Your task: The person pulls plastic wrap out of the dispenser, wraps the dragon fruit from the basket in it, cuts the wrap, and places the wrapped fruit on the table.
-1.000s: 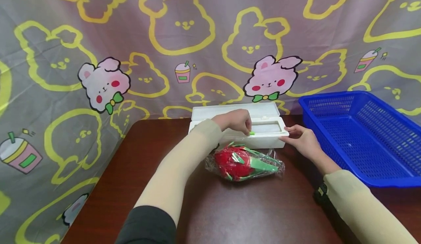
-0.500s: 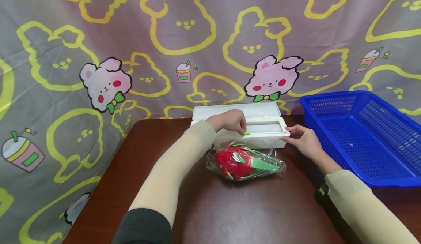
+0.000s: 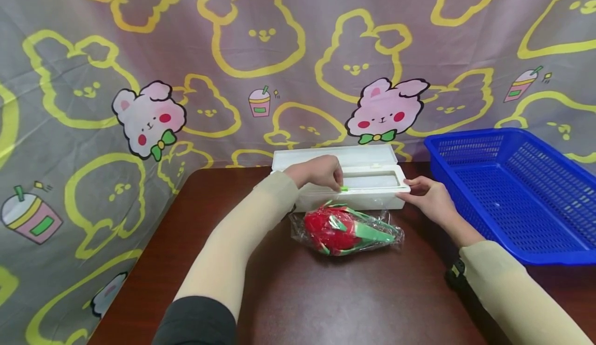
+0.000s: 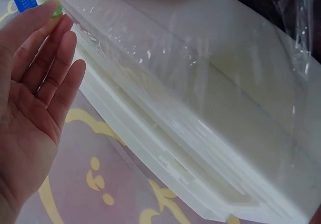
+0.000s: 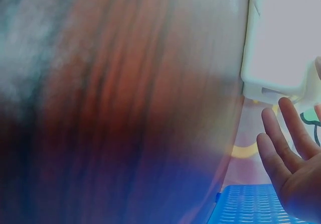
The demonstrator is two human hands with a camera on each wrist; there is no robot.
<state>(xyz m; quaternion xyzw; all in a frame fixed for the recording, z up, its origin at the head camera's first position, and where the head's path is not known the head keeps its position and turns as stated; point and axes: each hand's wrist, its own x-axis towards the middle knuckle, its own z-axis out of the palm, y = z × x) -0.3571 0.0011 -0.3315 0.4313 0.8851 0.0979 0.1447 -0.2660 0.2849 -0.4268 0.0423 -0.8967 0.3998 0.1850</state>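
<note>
A long white plastic-wrap dispenser box (image 3: 358,200) stands near the back of the table, its lid raised behind it. My left hand (image 3: 322,170) pinches a small green slide cutter (image 3: 344,188) on the front top edge. That green cutter (image 4: 53,7) shows between thumb and fingers in the left wrist view, with clear film over the box's front. At the box's right end, my right hand (image 3: 430,197) grips the corner with thumb below and fingers above. In front of the box lies a red and green toy dragon fruit (image 3: 331,231) in clear plastic.
A blue slotted basket (image 3: 470,151) stands at the right, close beside my right hand. The brown tabletop (image 3: 344,298) stretches out in front. A curtain (image 3: 288,34) with cartoon bunnies hangs right behind the box.
My left hand has slid left along the box's front edge, the green cutter moving with it. My right hand keeps its hold on the right end.
</note>
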